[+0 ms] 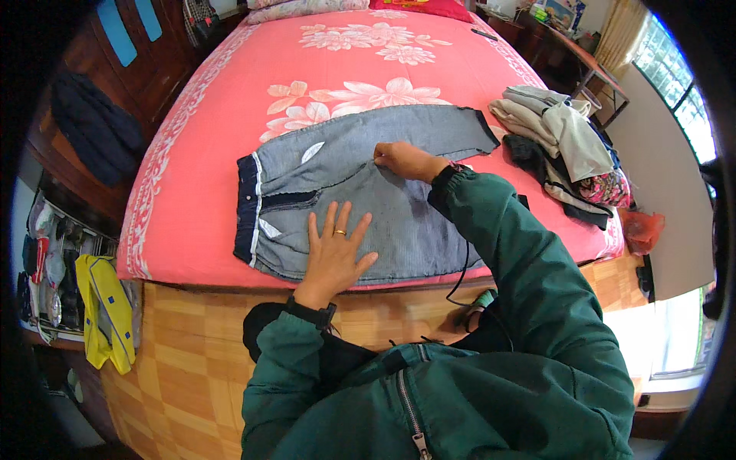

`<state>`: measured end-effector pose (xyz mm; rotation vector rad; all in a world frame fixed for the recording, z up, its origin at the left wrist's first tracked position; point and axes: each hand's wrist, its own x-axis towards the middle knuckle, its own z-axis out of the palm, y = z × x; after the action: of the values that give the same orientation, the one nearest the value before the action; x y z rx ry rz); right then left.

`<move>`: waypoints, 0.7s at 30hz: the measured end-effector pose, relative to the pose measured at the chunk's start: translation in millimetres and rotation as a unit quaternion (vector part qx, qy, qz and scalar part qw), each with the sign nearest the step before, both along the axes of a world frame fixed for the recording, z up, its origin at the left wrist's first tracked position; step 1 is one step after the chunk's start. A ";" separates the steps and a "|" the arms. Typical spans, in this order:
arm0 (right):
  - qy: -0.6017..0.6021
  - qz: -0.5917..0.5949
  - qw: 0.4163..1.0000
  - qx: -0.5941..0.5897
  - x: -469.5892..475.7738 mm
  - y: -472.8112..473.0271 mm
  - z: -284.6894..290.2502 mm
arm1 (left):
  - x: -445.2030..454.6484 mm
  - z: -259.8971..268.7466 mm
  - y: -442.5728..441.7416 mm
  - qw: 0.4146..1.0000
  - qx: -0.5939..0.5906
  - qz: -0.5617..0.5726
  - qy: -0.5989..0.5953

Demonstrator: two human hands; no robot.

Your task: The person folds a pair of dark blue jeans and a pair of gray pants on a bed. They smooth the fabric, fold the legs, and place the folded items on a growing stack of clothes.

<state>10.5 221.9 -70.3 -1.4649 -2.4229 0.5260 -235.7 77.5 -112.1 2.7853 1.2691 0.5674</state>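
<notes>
A pair of grey-blue denim trousers (pixel 402 230), seemingly inside out, lies across the near part of the bed. Its dark waistband (pixel 246 210) points left, and the legs run to the right. The far leg ends in a dark hem (pixel 486 131). My left hand (pixel 338 247) presses flat on the near side below the fly, fingers spread. With thumb and fingertips, my right hand (pixel 402 160) pinches the cloth at the crotch seam. My right sleeve hides part of the near leg and its end.
A pink flowered bedsheet (pixel 230 115) covers the bed. To the right is a heap of clothes (pixel 566 138). A red plastic bag (pixel 643 231) sits beyond the bed's right corner. On the left, a yellow garment (pixel 106 310) hangs by a shelf. A black cord (pixel 460 282) dangles near my right arm.
</notes>
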 end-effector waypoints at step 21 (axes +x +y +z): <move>-0.065 -0.136 0.988 0.047 122.4 -54.9 -21.7 | -28.7 27.9 29.4 0.982 -0.057 0.148 0.105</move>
<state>132.9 167.0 -92.0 -1.7989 -2.2523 0.2605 -264.4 106.9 -84.3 2.6351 1.7145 0.2003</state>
